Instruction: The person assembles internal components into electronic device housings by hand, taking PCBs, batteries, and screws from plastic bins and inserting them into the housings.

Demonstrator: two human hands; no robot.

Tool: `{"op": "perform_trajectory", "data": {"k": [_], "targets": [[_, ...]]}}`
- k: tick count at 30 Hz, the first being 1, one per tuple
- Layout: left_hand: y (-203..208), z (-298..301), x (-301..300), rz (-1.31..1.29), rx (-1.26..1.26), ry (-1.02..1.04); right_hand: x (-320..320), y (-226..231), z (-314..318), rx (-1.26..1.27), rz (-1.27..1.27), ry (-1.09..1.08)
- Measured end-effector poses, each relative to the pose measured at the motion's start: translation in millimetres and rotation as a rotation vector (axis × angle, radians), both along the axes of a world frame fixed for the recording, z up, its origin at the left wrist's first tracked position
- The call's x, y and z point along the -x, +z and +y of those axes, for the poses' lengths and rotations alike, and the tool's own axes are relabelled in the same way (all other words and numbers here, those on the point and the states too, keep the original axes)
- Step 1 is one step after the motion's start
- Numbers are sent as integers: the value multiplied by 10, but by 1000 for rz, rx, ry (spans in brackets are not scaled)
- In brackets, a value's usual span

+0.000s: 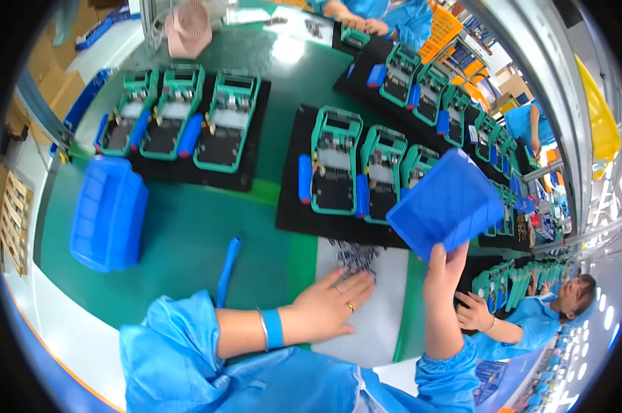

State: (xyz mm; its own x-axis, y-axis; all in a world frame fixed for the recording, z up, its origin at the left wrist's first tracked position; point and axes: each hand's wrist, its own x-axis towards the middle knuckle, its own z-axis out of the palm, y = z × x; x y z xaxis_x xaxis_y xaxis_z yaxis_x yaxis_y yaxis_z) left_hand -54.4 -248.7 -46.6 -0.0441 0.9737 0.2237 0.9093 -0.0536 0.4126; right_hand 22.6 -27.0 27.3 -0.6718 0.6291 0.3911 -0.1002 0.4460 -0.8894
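Note:
My right hand [445, 275] is raised and grips the lower edge of a blue plastic bin [448, 199]. The bin is tilted, and it covers part of the green frames behind it. Palm down on a white sheet [369, 330] lies my left hand [333, 303], fingers stretched out. Its fingertips touch the near side of a pile of small dark metal parts [356, 258], whose exact kind is too small to tell. A blue wristband and a bracelet circle my left wrist.
Green frame units [225, 124] with blue cylinders stand on black mats [283, 213]. At left rests another blue bin [108, 217]; a slim blue object [228, 272] lies nearer. A pink fan-like device [188, 29] is far back. Co-workers' hands [475, 313] are at right and beyond.

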Motion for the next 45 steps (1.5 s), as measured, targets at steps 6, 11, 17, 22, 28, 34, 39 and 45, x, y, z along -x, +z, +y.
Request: {"op": "perform_trajectory", "data": {"k": [6,11,17,22,28,34,39,45], "targets": [[-24,66,-13,-14,98,-71,1363,541,-239,333,-185,185],[38,65,1,-8,140,-101,2484,614,-343,367,-293,138],[-137,148,-21,-63,100,-130,3332,459,-383,553,-247,453],[-15,83,19,-20,160,-159,3254,296,-506,440,-321,391],[55,97,106,-50,93,-141,2297,594,-793,215,-178,523],[275,217,244,-220,329,-172,525,257,-1018,-42,-125,417],[-20,283,144,74,77,-63,-627,-497,-1280,-96,-162,62],[147,185,85,122,76,-45,-1030,-673,-1300,45,-89,46]]}}
